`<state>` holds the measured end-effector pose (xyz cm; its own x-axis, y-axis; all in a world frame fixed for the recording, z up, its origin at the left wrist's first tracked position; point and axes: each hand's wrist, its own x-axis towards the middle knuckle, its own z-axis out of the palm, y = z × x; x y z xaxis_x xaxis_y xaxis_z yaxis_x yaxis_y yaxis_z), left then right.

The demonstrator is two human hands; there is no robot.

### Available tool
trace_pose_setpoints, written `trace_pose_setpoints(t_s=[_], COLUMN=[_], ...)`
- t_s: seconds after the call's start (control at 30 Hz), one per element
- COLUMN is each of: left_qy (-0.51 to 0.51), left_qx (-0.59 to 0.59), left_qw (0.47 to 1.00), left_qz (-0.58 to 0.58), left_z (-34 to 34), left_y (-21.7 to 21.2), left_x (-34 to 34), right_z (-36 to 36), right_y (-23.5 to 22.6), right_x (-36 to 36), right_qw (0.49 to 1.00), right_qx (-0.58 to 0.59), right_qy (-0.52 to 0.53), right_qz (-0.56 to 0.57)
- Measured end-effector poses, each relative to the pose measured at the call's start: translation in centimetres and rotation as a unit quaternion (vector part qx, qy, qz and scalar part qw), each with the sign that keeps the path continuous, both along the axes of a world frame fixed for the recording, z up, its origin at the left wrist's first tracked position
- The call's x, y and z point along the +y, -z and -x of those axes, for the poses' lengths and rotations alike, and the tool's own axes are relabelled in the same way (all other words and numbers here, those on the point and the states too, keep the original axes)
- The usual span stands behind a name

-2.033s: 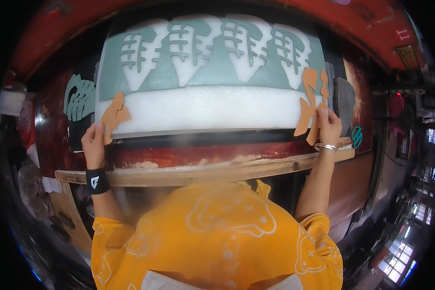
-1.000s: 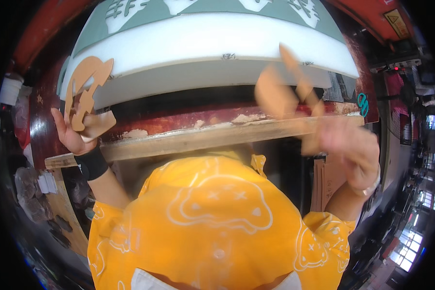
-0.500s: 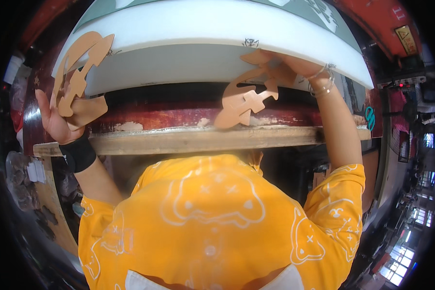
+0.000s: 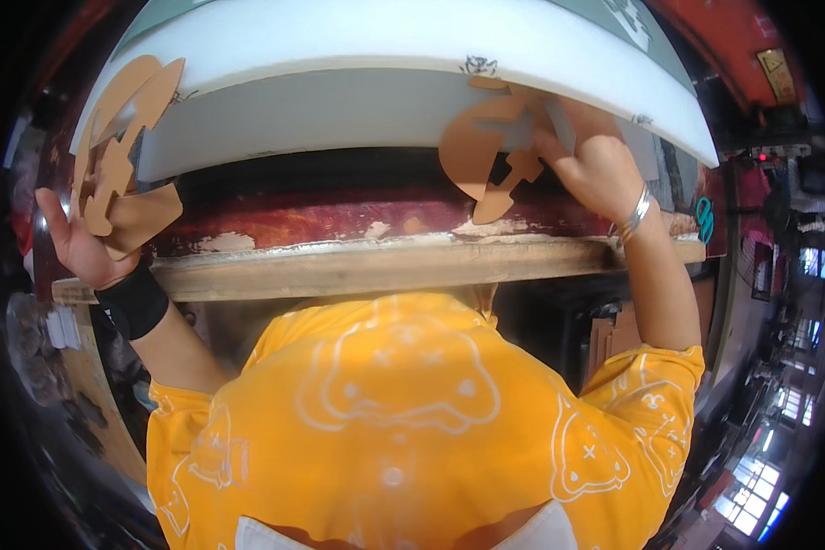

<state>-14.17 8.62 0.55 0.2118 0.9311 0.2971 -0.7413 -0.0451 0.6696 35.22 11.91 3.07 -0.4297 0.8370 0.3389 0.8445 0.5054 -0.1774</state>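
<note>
My left hand (image 4: 81, 246), with a black band on its wrist, is at the left end of the bench. Its thumb stands out to the side, and its fingers are hidden behind flat tan cut-out pieces (image 4: 147, 215) of leather-like sheet, which it supports upright. My right hand (image 4: 603, 179), silver bangles on its wrist, reaches beneath the front edge of a thick white slab (image 4: 339, 44). It is closed on a tan cut-out sheet piece (image 4: 472, 151) with curved lobes and notches, which hangs over the bench. The fingertips are partly in shadow.
Below the slab lies a worn dark red bench top (image 4: 293, 222) with a wooden front rail (image 4: 385, 275). A teal looped handle (image 4: 704, 220) sits at its right end. Red machine housing (image 4: 720, 41) with a yellow label rises at the far right.
My right hand has come out from under the slab somewhat, and its piece has turned and shifted up and right. My left hand has drifted slightly left with its pieces.
</note>
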Motion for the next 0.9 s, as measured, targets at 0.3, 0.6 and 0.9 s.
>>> trace_pose_setpoints(t_s=[0.3, 0.6, 0.9], left_qy=[0.024, 0.093, 0.053], left_qx=[0.020, -0.043, -0.030], left_qw=[0.999, 0.992, 0.995], left_qz=[-0.025, -0.074, -0.075], left_z=[-0.2, -2.9, -1.9], left_y=[-0.4, -1.2, -0.4], left_x=[0.1, 0.1, 0.1], right_z=[0.6, 4.3, 6.1], right_y=[2.0, 0.7, 0.0], right_x=[7.2, 2.3, -1.0], right_qw=[0.989, 0.977, 0.977], right_qx=[-0.144, -0.169, 0.102], right_qy=[0.038, -0.119, -0.167], right_qz=[0.014, -0.043, 0.083])
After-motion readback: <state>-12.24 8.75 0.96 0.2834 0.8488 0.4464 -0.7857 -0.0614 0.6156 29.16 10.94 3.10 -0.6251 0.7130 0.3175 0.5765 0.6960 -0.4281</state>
